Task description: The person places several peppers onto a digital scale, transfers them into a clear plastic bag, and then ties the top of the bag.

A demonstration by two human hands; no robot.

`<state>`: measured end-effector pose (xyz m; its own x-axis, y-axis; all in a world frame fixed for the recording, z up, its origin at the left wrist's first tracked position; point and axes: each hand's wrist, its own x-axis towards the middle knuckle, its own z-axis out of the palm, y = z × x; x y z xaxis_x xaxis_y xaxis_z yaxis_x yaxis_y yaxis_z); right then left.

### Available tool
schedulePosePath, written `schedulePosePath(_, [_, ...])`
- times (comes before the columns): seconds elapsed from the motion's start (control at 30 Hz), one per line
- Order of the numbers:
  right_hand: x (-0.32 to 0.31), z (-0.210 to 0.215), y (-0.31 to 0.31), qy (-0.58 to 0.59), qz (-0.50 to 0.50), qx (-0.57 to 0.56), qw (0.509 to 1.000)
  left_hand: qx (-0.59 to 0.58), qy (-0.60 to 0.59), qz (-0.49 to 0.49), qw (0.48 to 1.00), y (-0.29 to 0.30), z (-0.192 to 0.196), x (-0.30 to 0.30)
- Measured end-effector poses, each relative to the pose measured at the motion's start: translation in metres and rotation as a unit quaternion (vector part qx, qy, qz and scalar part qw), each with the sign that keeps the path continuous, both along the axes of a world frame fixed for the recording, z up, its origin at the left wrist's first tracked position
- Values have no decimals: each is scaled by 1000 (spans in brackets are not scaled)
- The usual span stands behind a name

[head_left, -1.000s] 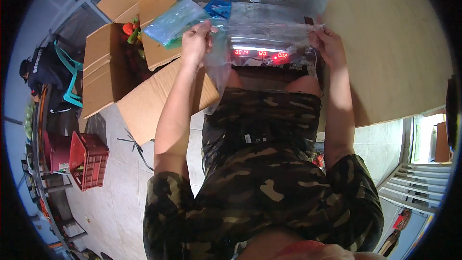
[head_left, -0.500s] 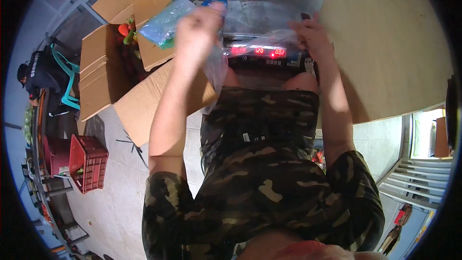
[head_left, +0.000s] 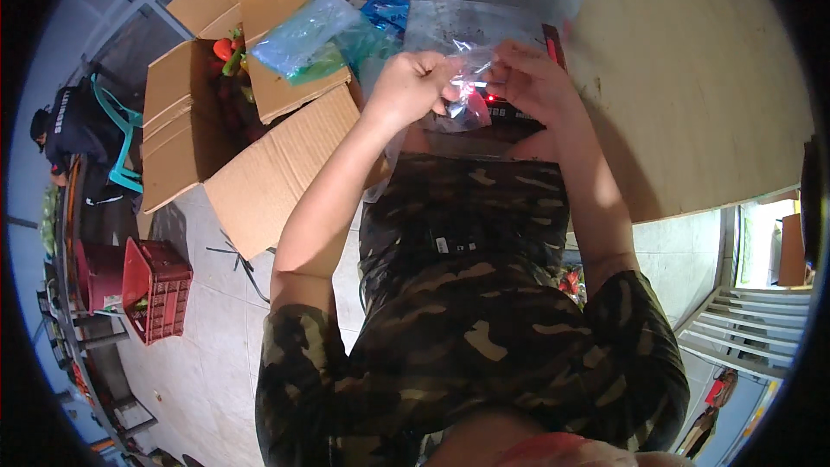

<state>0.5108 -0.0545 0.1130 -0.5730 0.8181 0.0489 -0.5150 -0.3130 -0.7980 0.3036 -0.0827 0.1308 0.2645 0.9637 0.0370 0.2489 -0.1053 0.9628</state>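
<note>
Clear film was bunched between the hands, over the near edge of the scale, partly hiding its red-lit display. The left hand pinched it; the right hand had bent fingers against it, their grip impossible to confirm. Both had just drawn together from well apart, leaving the film gathered rather than stretched. Blue-green plastic overlapped the carton's right-hand flap.

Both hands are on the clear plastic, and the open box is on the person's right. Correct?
No, wrong side: the head view shows the open box on the person's left. The left hand and right hand are indeed on the clear plastic.
</note>
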Motion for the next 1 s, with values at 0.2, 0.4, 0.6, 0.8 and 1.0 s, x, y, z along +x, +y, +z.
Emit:
schedulePosePath(0.2, [4, -1, 3, 47, -9, -13, 999, 26, 158, 34, 987, 8, -37, -6])
schedulePosePath(0.4, [-6, 5, -8, 140, -77, -95, 983, 179, 249, 51, 950, 5, -45, -7])
schedulePosePath(0.6, [2, -10, 0, 270, 131, -202, 932, -217, -345, 76, 910, 11, -33, -8])
schedulePosePath(0.8, [-6, 11, -23, -295, 45, 137, 945, -205, -413, 146, 875, 14, -30, -10])
schedulePosePath(1.0, [-16, -9, -26, -545, -176, 335, 748, 80, -96, 23, 992, -28, -20, 17])
